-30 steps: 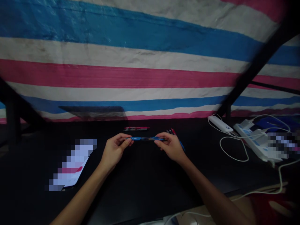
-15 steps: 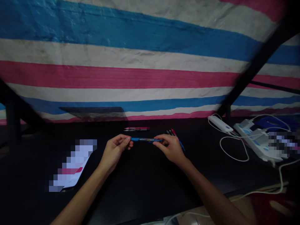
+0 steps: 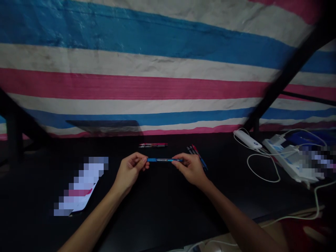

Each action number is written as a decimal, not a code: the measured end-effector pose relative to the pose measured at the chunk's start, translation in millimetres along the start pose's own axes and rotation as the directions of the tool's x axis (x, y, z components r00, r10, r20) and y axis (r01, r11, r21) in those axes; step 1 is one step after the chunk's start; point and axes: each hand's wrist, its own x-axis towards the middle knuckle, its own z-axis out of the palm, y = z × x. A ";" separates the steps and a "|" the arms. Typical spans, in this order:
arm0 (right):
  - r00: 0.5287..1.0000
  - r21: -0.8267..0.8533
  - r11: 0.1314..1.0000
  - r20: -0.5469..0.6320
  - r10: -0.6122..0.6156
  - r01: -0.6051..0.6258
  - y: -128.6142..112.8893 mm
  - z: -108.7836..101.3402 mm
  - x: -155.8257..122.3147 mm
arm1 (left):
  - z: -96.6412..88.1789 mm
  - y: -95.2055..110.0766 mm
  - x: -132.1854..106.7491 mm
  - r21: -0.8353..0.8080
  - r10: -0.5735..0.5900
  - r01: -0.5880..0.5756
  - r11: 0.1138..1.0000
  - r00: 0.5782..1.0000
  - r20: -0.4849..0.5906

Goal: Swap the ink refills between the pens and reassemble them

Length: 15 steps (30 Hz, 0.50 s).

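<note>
A blue pen (image 3: pixel 163 160) with a see-through middle is held level above the black table (image 3: pixel 162 203). My left hand (image 3: pixel 132 169) pinches its left end between thumb and fingers. At its other end my right hand (image 3: pixel 189 167) grips it the same way, covering part of the barrel. Beyond the hands, a red pen (image 3: pixel 157 144) lies on the table, with another darker pen seemingly alongside. Several pens (image 3: pixel 194 151), red, dark and blue, lie in a slanted bunch just behind my right hand, which hides part of them.
On the left lies a phone (image 3: pixel 81 189) with a lit, blurred screen. To the right are a white power bank (image 3: pixel 247 139), a white power strip (image 3: pixel 283 157) and loose white cables (image 3: pixel 277 180). A striped sheet (image 3: pixel 157 87) hangs behind the table, between dark slanted bars (image 3: pixel 283 77).
The pen has come slightly lower and nearer, with both hands still on its ends. The pens on the table have not moved.
</note>
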 end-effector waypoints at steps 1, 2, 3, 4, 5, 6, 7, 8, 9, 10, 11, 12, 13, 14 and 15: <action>0.999 0.047 0.998 0.015 0.049 -0.049 0.7 0.7 0.1 | 0.6 1.5 -0.7 0.039 0.017 -0.017 0.999 1.000 -0.005; 0.995 0.096 0.990 0.029 0.097 -0.099 1.1 1.1 0.4 | 1.2 3.1 -1.4 0.076 0.032 -0.032 0.997 0.999 -0.007; 0.989 0.144 0.979 0.042 0.143 -0.148 1.3 1.2 1.0 | 1.8 4.6 -2.0 0.108 0.047 -0.046 0.993 0.999 -0.007; 0.981 0.188 0.963 0.055 0.187 -0.194 1.2 1.0 1.6 | 2.3 5.8 -2.5 0.136 0.061 -0.060 0.989 0.998 -0.004; 0.972 0.229 0.944 0.069 0.227 -0.236 1.1 0.6 2.3 | 2.8 6.6 -2.9 0.160 0.072 -0.071 0.985 0.997 0.002; 0.961 0.270 0.923 0.085 0.261 -0.275 1.0 0.0 3.0 | 3.3 6.8 -3.3 0.181 0.082 -0.082 0.980 0.997 0.008; 0.952 0.313 0.899 0.103 0.290 -0.307 1.0 -0.6 3.7 | 3.8 6.7 -3.8 0.200 0.091 -0.092 0.976 0.996 0.015; 0.942 0.361 0.871 0.124 0.310 -0.334 1.1 -1.1 4.3 | 4.4 6.4 -4.3 0.215 0.099 -0.101 0.971 0.995 0.018; 0.934 0.412 0.838 0.147 0.327 -0.358 1.3 -1.4 4.8 | 5.2 6.0 -5.0 0.227 0.109 -0.110 0.968 0.994 0.020; 0.925 0.464 0.800 0.168 0.341 -0.379 1.6 -1.6 5.4 | 6.1 5.7 -5.9 0.239 0.119 -0.120 0.964 0.993 0.021; 0.916 0.517 0.757 0.188 0.355 -0.399 2.0 -1.7 5.9 | 7.4 5.7 -7.0 0.249 0.128 -0.129 0.960 0.992 0.020; 0.906 0.566 0.710 0.204 0.372 -0.419 2.6 -1.5 6.5 | 8.8 5.9 -8.2 0.260 0.136 -0.136 0.956 0.991 0.018; 0.894 0.608 0.661 0.218 0.392 -0.439 3.2 -1.2 7.2 | 10.4 6.3 -9.6 0.271 0.143 -0.142 0.952 0.990 0.015; 0.882 0.643 0.616 0.227 0.414 -0.455 3.9 -0.8 8.0 | 12.2 6.8 -10.9 0.283 0.149 -0.145 0.948 0.989 0.008; 0.872 0.674 0.577 0.228 0.432 -0.462 4.5 -0.2 8.8 | 14.0 7.3 -12.1 0.292 0.154 -0.148 0.945 0.988 0.003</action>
